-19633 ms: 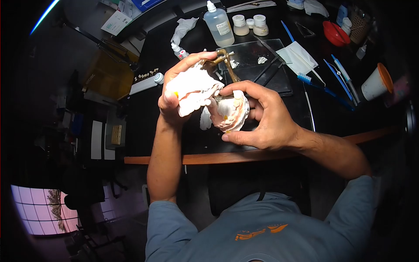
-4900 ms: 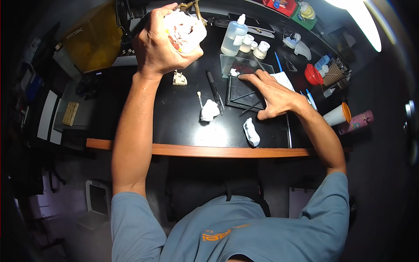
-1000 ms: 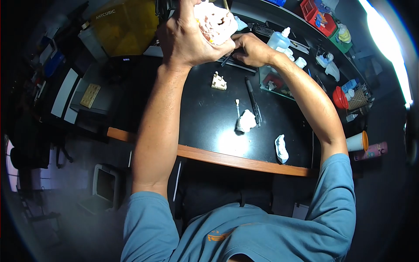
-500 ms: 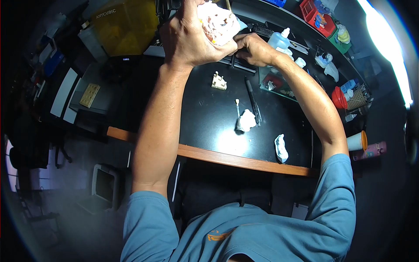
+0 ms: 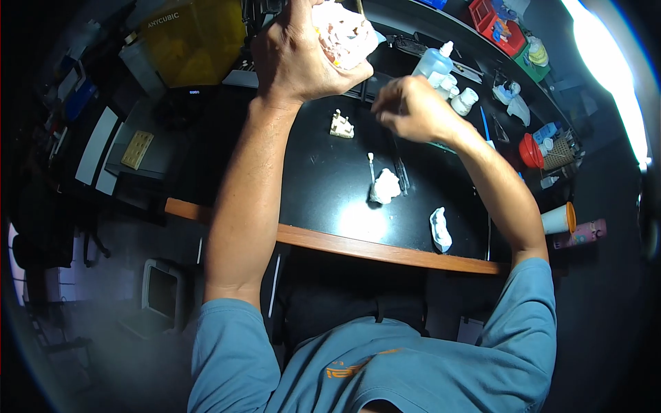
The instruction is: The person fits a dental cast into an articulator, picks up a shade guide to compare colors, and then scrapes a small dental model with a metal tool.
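My left hand [image 5: 286, 65] is wrapped round a pale pinkish-white dental model [image 5: 345, 38], held up near the top of the view. My right hand [image 5: 416, 110] hovers apart from it on the right, fingers curled and a little blurred; whatever they may hold is hidden. Below the hands, a small cream model with pegs [image 5: 341, 125] rests on the black table [image 5: 317, 186]. Nearer me lies a lumpy white plaster piece [image 5: 386, 186], beside a thin stick with a pale tip [image 5: 371, 160] and dark pen-like tools [image 5: 403, 175]. A white arch-shaped cast [image 5: 441, 230] sits near the front edge.
Behind my right hand stand a clear bluish bottle [image 5: 435, 63] and small white jars [image 5: 464, 101]. Red bins [image 5: 492, 33] and a red cup [image 5: 531, 150] line the right side. A yellow-covered ANYCUBIC machine [image 5: 196, 45] stands back left. The table has a wooden front edge [image 5: 344, 249].
My right hand has moved away from the model, downward and to the right, now covering part of the glass tray and dark tools. My left hand keeps its hold on the model.
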A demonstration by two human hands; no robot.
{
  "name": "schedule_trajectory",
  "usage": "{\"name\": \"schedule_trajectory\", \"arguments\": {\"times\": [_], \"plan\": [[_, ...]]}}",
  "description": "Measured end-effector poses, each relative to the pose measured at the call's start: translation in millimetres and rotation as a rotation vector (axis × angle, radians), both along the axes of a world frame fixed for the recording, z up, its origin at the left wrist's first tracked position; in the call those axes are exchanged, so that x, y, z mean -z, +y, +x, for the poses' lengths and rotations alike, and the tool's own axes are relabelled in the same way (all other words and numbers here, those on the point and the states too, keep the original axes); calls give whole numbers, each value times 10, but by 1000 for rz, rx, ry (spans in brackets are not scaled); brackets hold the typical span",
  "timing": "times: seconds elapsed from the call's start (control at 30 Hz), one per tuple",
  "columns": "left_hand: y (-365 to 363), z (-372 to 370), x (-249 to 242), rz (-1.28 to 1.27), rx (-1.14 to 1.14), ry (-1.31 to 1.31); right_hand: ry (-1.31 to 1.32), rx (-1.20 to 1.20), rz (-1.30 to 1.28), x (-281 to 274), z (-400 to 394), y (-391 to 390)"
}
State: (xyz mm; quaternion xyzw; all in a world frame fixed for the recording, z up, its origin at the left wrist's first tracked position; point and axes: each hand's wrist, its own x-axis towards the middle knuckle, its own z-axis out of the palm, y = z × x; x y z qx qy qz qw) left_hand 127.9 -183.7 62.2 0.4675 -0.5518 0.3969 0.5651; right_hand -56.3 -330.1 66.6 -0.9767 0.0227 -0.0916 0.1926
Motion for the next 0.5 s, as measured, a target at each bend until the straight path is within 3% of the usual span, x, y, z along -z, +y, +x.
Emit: {"name": "schedule_trajectory", "arguments": {"times": [0.13, 0.5], "plan": [[-17, -63, -21, 13, 1, -33, 260, 103, 48, 51, -201, 315], [-70, -235, -26, 52, 62, -111, 103, 199, 165, 317, -304, 403]]}}
